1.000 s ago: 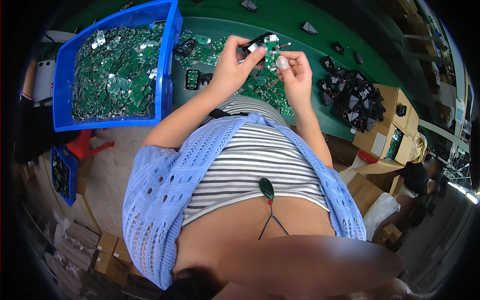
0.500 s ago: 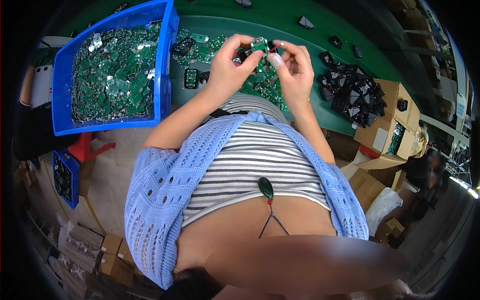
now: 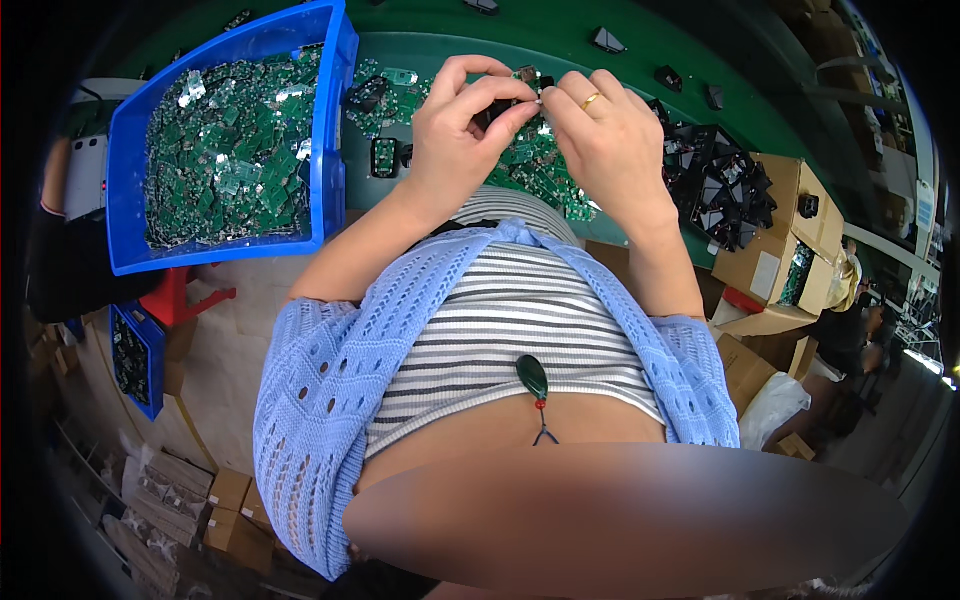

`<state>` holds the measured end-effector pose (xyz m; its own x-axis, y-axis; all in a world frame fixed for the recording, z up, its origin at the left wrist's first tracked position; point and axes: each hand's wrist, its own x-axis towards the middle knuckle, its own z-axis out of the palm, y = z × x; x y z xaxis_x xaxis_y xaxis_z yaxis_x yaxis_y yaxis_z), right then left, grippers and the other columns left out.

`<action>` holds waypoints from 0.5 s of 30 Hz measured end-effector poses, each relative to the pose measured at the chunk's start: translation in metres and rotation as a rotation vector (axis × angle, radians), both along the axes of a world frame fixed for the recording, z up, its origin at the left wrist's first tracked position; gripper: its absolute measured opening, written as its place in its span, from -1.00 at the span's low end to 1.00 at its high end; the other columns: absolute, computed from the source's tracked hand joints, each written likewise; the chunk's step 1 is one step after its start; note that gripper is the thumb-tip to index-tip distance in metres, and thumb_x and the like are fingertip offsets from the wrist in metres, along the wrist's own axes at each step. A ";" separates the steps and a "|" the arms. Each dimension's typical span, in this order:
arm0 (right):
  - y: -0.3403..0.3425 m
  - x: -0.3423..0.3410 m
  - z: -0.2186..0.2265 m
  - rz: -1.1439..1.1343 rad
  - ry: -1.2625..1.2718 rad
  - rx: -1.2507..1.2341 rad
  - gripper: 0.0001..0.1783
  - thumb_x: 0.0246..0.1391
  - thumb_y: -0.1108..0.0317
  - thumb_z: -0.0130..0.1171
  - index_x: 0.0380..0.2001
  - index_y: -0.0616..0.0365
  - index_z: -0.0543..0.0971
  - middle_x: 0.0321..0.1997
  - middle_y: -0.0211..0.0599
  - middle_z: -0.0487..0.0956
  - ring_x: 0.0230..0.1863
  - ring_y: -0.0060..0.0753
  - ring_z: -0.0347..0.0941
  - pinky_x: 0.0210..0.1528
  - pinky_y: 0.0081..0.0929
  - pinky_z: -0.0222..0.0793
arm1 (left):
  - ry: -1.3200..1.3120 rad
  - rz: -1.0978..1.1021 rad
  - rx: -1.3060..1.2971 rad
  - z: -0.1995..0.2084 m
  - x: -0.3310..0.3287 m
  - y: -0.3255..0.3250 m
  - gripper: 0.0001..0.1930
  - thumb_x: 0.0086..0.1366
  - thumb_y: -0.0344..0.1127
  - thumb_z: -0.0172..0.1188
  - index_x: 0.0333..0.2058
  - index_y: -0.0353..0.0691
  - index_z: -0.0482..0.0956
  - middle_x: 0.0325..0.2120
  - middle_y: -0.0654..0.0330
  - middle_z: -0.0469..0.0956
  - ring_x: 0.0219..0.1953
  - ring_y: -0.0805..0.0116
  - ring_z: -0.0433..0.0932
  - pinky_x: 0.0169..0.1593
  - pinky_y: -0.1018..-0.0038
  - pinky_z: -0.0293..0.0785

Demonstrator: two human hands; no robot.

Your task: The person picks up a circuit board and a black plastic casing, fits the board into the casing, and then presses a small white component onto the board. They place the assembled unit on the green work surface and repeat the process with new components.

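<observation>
Above the green table, my left hand (image 3: 460, 130) is closed around a small green circuit board in a black housing (image 3: 526, 76), mostly covered by the fingers. My right hand (image 3: 612, 140) meets it from the right, back of the hand up, thumb and fingers pinched together. A tiny white piece (image 3: 540, 101) shows where the fingertips of both hands meet. What the right fingers grip is hidden. Beneath the hands lies a spread of loose green circuit boards (image 3: 540, 170). Left of my left hand sits a black housing with a green board in it (image 3: 384, 157).
A large blue bin (image 3: 330, 150) full of circuit boards stands at the left. On the right, black plastic housings (image 3: 735, 190) are heaped beside an open cardboard box (image 3: 765, 255). More black housings (image 3: 608, 40) lie along the far strip. Another person's arm (image 3: 58, 175) shows at far left.
My right hand has turned its back upward and brought its fingertips against the left ones. The red wire with a white end, visible earlier at the right fingers, is now covered.
</observation>
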<state>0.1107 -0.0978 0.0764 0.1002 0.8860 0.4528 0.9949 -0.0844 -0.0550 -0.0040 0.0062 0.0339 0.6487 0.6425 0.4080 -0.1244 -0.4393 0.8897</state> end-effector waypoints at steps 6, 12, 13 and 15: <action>0.006 0.000 -0.006 0.081 0.291 0.243 -0.85 -0.25 0.40 0.23 -0.50 0.11 0.53 -0.45 -0.49 0.42 -0.50 -0.50 0.31 -0.51 -0.63 0.23 | -0.070 -0.092 -0.331 0.005 -0.003 0.008 -0.90 0.04 -0.44 0.22 -0.43 -0.25 0.53 -0.37 0.28 0.41 -0.39 0.60 0.38 -0.46 0.70 0.33; 0.003 -0.017 -0.029 0.042 1.037 0.462 -0.92 -0.13 0.46 0.22 -0.47 0.17 0.55 -0.44 -0.44 0.39 -0.48 -0.64 0.26 -0.46 -0.71 0.20 | -0.041 -0.178 -0.433 0.014 -0.008 0.003 -0.90 0.10 -0.39 0.18 -0.39 -0.24 0.51 -0.36 0.28 0.40 -0.47 0.63 0.39 -0.51 0.73 0.34; 0.004 -0.017 -0.030 0.043 1.037 0.457 -0.92 -0.13 0.46 0.22 -0.47 0.17 0.55 -0.44 -0.44 0.39 -0.48 -0.64 0.26 -0.46 -0.71 0.20 | 0.013 -0.226 -0.469 0.016 -0.010 0.003 -0.89 0.12 -0.39 0.15 -0.35 -0.23 0.50 -0.35 0.29 0.40 -0.50 0.64 0.39 -0.54 0.74 0.35; 0.008 -0.015 -0.030 0.129 1.306 0.609 -0.92 -0.11 0.49 0.19 -0.45 0.19 0.54 -0.44 -0.44 0.38 -0.48 -0.62 0.26 -0.44 -0.72 0.21 | 0.025 -0.241 -0.532 0.020 -0.010 0.002 -0.87 0.14 -0.38 0.13 -0.32 -0.23 0.48 -0.33 0.29 0.40 -0.52 0.65 0.40 -0.57 0.74 0.35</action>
<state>0.0957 -0.0899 0.0466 0.6650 0.6272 0.4055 0.2063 0.3676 -0.9068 -0.0143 0.0081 0.0540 0.8074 0.5877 0.0520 -0.1411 0.1068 0.9842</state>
